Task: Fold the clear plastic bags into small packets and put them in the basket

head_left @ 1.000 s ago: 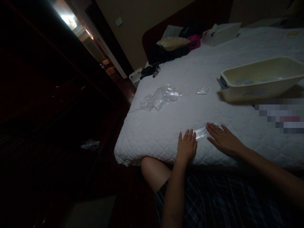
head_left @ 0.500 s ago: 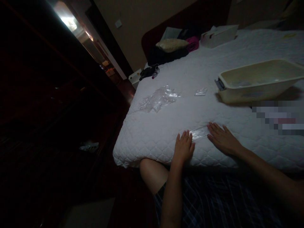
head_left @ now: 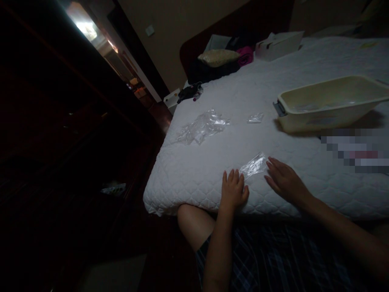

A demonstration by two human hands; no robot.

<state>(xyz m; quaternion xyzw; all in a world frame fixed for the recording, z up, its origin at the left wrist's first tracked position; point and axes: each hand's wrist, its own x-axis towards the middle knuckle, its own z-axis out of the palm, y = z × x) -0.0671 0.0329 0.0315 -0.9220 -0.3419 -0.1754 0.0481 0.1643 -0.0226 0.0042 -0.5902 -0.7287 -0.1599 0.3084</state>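
Observation:
A small clear plastic bag (head_left: pixel 253 165) lies flat on the white quilted mattress (head_left: pixel 212 162), near its front edge. My left hand (head_left: pixel 232 190) rests palm down just left of the bag, fingers stretched out, fingertips at the bag's left end. My right hand (head_left: pixel 284 181) lies flat just right of the bag, fingers spread and touching or almost touching its right end. Neither hand grips anything.
A heap of clear plastic bags (head_left: pixel 202 126) and one small loose bag (head_left: pixel 255 118) lie farther back. A cream plastic tub (head_left: pixel 331 103) stands at the right. Clothes, a pillow (head_left: pixel 218 56) and a white box (head_left: pixel 278 44) sit at the far end. Dark floor at left.
Both hands have slid a little towards me and apart, uncovering the clear bag, which now lies in full view between them.

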